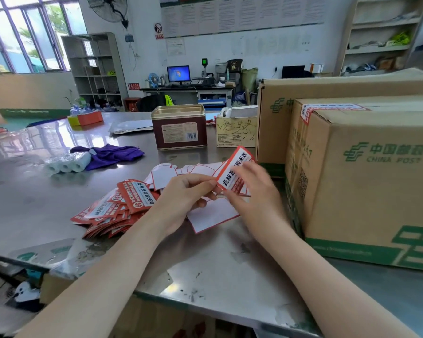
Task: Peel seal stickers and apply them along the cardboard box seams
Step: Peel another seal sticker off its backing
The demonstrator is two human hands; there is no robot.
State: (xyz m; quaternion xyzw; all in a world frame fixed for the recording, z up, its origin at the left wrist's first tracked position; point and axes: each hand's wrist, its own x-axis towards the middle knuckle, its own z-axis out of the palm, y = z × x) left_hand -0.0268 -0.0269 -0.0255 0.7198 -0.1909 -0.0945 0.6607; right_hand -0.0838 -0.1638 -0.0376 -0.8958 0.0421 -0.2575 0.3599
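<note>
Hands: left hand (186, 191), right hand (252, 189) | one sticker (232, 170) pinched | two boxes (366, 167)

bare forearms, no sleeves, unadorned fingers (206, 185)

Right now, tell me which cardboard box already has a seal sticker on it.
The nearest China Post box, on the right: a red-and-white seal sticker wraps its top left corner. The larger box behind it shows none.
</note>
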